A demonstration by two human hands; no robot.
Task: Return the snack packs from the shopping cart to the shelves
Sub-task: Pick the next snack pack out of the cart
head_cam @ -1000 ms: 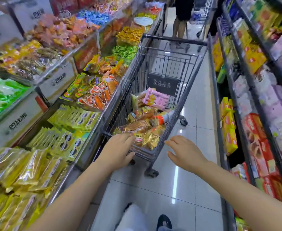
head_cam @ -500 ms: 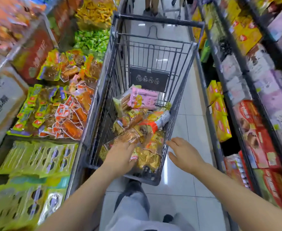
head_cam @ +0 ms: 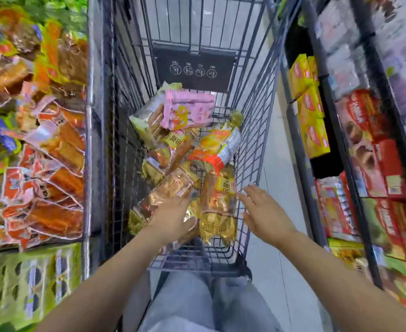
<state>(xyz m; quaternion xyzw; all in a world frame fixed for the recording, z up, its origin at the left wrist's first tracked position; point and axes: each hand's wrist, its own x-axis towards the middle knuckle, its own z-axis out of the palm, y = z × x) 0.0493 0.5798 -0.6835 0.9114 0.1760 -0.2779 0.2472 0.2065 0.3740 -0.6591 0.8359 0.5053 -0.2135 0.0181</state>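
Observation:
The wire shopping cart (head_cam: 257, 116) stands right in front of me, with several snack packs piled inside. A pink pack (head_cam: 187, 111) lies at the far end, with an orange-and-red pack (head_cam: 216, 144) in the middle. My left hand (head_cam: 173, 216) is inside the cart and rests on a long golden-brown pack (head_cam: 168, 188), its fingers fairly straight. A yellow-gold pack (head_cam: 218, 212) lies just to the right of that hand. My right hand (head_cam: 262, 212) hovers with spread fingers at the cart's right wall and holds nothing.
Left of the cart are open bins of orange snack packs (head_cam: 53, 152) and green packs (head_cam: 29, 283). On the right runs a shelf rack with yellow boxes (head_cam: 310, 116) and red boxes (head_cam: 365, 140). My legs stand behind the cart on the pale tiled floor (head_cam: 276, 259).
I have leaned in over the cart. My left hand has gone from the cart's near edge down onto the golden-brown pack. My right hand has come closer to the cart's right wall.

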